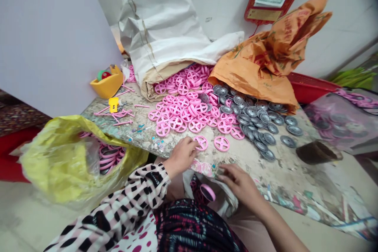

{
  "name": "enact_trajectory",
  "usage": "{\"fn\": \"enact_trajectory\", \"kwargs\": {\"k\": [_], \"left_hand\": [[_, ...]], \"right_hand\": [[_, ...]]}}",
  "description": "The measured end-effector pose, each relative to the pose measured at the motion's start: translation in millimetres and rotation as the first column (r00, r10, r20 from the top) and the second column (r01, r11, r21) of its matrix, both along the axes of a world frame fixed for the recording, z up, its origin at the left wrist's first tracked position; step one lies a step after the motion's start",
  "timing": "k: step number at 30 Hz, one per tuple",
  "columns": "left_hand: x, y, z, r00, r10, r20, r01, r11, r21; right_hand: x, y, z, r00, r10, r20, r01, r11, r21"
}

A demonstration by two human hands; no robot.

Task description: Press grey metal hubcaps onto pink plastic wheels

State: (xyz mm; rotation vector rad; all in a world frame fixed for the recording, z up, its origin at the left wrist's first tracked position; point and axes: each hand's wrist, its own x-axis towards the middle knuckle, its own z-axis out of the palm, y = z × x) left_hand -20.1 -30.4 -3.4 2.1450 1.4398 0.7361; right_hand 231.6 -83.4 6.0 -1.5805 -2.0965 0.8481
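Observation:
My left hand [182, 155] rests at the table's front edge, its fingertips on the left rim of a pink spoked ring [201, 143]. Another pink ring [221, 143] lies flat just right of it. My right hand [236, 181] hovers over the edge with its fingers apart and nothing visible in them. Between and below my hands an open bag [228, 199] holds pink rings, and a pink ring with a dark centre [208, 192] shows at its mouth. Behind my hands are a heap of pink rings [183, 112] and a heap of grey discs [256, 116].
A white sack [165, 19] and an orange sack [254, 67] stand behind the heaps. To the left are a yellow tape dispenser [108, 83], pink rods [122, 123] and a yellow bag [65, 161]. A brown cup [317, 152] lies at the right.

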Motion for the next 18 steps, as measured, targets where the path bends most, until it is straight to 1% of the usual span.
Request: {"fn": "enact_trajectory", "kwargs": {"k": [2, 3, 4, 6, 7, 8, 9, 11, 13, 14, 15, 16, 17, 18], "left_hand": [[6.3, 3.9, -3.2, 0.991, -0.023, -0.134, 0.031, 0.998, 0.055], [10.2, 5.3, -5.1, 0.982, -0.023, -0.189, 0.037, 0.997, 0.070], [13.8, 6.5, -7.2, 0.972, -0.020, -0.236, 0.040, 0.996, 0.078], [18.7, 8.2, -11.1, 0.953, -0.020, -0.302, 0.049, 0.995, 0.088], [19.7, 8.7, -12.9, 0.948, -0.026, -0.317, 0.058, 0.994, 0.093], [19.8, 9.1, -14.4, 0.948, -0.033, -0.317, 0.067, 0.993, 0.096], [19.1, 9.5, -15.6, 0.953, -0.039, -0.301, 0.071, 0.993, 0.099], [16.6, 9.8, -17.0, 0.978, -0.025, -0.205, 0.049, 0.993, 0.108], [14.5, 10.0, -16.3, 1.000, 0.030, -0.009, -0.029, 0.995, 0.092], [14.1, 10.0, -14.9, 0.990, 0.075, 0.123, -0.081, 0.996, 0.043], [14.4, 10.0, -12.7, 0.954, 0.131, 0.269, -0.125, 0.991, -0.040], [15.2, 9.7, -9.8, 0.887, 0.200, 0.415, -0.146, 0.977, -0.158], [16.6, 9.2, -6.4, 0.790, 0.281, 0.546, -0.131, 0.946, -0.298], [18.5, 8.3, -2.6, 0.669, 0.371, 0.644, -0.077, 0.896, -0.437]], "right_hand": [[23.8, 17.5, 0.8, 0.985, -0.140, 0.099, 0.125, 0.983, 0.137], [37.2, 27.4, 1.5, 0.957, -0.242, 0.158, 0.206, 0.954, 0.216], [50.7, 37.0, 2.4, 0.906, -0.356, 0.231, 0.283, 0.912, 0.296], [74.1, 52.8, 4.4, 0.738, -0.548, 0.393, 0.378, 0.819, 0.432], [82.6, 58.3, 5.2, 0.648, -0.599, 0.470, 0.395, 0.792, 0.466], [88.3, 62.2, 5.8, 0.574, -0.618, 0.537, 0.399, 0.784, 0.475], [91.4, 64.7, 6.1, 0.521, -0.612, 0.595, 0.398, 0.791, 0.465], [91.4, 66.7, 6.1, 0.474, -0.569, 0.672, 0.373, 0.821, 0.432], [87.3, 66.6, 5.6, 0.461, -0.535, 0.708, 0.313, 0.844, 0.435], [85.0, 66.0, 5.6, 0.460, -0.531, 0.712, 0.276, 0.847, 0.453], [82.7, 65.2, 5.7, 0.464, -0.534, 0.707, 0.238, 0.844, 0.481], [80.2, 64.0, 6.2, 0.471, -0.543, 0.695, 0.201, 0.834, 0.515], [77.1, 62.2, 7.0, 0.482, -0.556, 0.677, 0.168, 0.817, 0.551], [72.9, 59.9, 8.1, 0.499, -0.570, 0.653, 0.140, 0.797, 0.588]]}}
